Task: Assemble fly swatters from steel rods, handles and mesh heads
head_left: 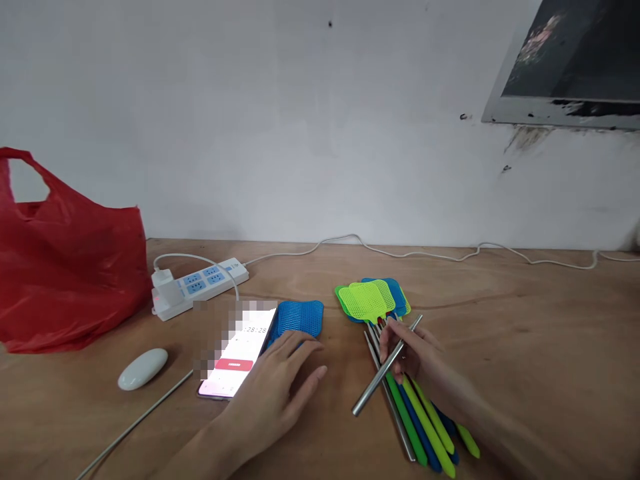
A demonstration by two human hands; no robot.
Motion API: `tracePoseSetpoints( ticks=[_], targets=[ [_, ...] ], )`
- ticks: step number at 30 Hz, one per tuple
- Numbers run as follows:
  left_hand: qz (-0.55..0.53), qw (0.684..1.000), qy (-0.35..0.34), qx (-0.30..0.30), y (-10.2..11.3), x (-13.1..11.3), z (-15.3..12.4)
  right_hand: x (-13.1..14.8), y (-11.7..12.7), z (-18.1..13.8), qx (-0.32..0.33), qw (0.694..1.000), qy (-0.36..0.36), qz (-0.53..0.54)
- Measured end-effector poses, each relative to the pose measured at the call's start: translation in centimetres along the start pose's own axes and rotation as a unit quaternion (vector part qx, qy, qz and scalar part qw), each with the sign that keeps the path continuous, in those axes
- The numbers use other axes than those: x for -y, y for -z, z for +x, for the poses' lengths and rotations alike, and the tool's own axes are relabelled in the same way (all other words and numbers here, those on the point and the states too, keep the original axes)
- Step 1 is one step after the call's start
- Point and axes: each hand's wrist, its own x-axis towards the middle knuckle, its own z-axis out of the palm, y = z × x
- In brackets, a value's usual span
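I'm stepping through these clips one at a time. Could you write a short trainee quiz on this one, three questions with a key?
1. What is the right hand holding?
2. True or false: in the picture, the red bag is left of the power strip.
3. Which is nearest to the left hand?
A) the red bag
B) the phone
C) the power strip

Key:
1. A silvery rod, crossing the fly swatters in view.
2. True.
3. B.
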Motion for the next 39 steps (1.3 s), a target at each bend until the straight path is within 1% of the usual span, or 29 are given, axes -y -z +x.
tracePoseSetpoints(
  ticks=[2,4,7,10,12,15,17,21,24,27,29,31,33,35,37,39],
  targets=[
    [-0.070,0.997,-0.014,0.030,0.3,-0.9,0.0,-0.2,0.0,0.0,0.024,1.000,0.010,0.012],
    [-0.105,0.993,-0.020,0.049,0.3,-1.5,-0.1,-0.3,0.1,-0.1,0.055,0.998,0.024,0.019],
    [-0.118,0.991,-0.013,0.054,-0.2,-1.5,-0.2,-0.3,0.0,-0.3,0.098,0.994,0.026,0.032],
    [-0.112,0.993,0.011,0.046,-1.0,-0.9,-0.4,-0.3,-0.2,-0.5,0.131,0.991,0.010,0.035],
    [-0.103,0.994,0.027,0.040,-1.3,-0.4,-0.5,-0.3,-0.2,-0.5,0.120,0.992,0.019,0.012],
    [-0.080,0.996,0.032,0.023,-1.1,0.0,-0.6,-0.6,0.1,0.0,0.051,0.995,0.064,-0.050],
    [-0.064,0.998,0.026,0.005,-0.7,0.0,-0.5,-0.8,0.4,0.4,0.027,0.992,0.080,-0.089],
    [-0.056,0.998,0.032,-0.016,-0.2,-0.1,-0.3,-1.4,0.8,0.7,0.023,0.982,0.104,-0.156],
    [-0.079,0.996,0.044,0.012,-0.3,0.0,-0.3,-1.8,0.9,0.6,0.028,0.968,0.133,-0.211],
    [-0.082,0.995,0.036,0.043,-0.6,0.1,-0.5,-2.1,1.2,0.4,0.044,0.945,0.171,-0.276],
    [-0.074,0.996,0.024,0.053,-0.7,0.1,-0.6,-2.1,1.4,0.4,0.062,0.918,0.207,-0.332],
    [-0.067,0.996,0.014,0.057,-0.8,0.0,-0.7,-2.2,1.6,0.3,0.079,0.876,0.257,-0.400],
    [-0.063,0.996,0.007,0.059,-0.9,-0.1,-0.7,-2.2,1.6,0.1,0.087,0.825,0.312,-0.463],
    [-0.056,0.997,0.003,0.062,-0.9,-0.4,-0.7,-2.0,1.4,-0.1,0.089,0.783,0.348,-0.508],
    [-0.037,0.997,0.002,0.071,-0.9,-0.6,-0.6,-1.6,1.0,-0.5,0.095,0.762,0.351,-0.536],
    [-0.003,0.996,-0.003,0.089,-0.8,-0.7,-0.6,-0.9,0.5,-0.8,0.110,0.756,0.325,-0.557]
  ],
)
